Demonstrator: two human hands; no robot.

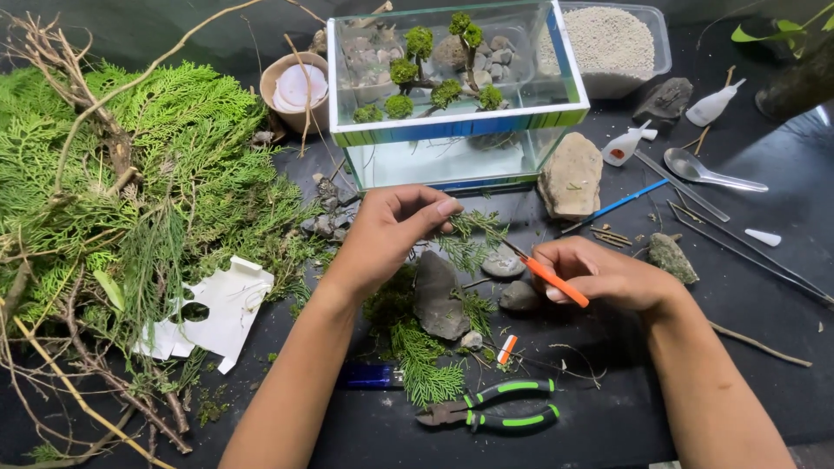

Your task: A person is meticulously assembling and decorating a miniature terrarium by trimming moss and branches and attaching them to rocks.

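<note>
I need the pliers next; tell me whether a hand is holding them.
No. The pliers lie untouched on the table.

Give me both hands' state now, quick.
Left hand: closed, pinching a green sprig.
Right hand: closed on an orange-handled tool.

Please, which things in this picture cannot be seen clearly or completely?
All in the head view:
- Tip of the orange-handled tool: hidden among the green sprig.
- What the left hand pinches: covered by its fingers.
- Blue object: partly under foliage.
- Right hand grip: palm side hidden.
- Branch pile: cut by the left edge.
</note>
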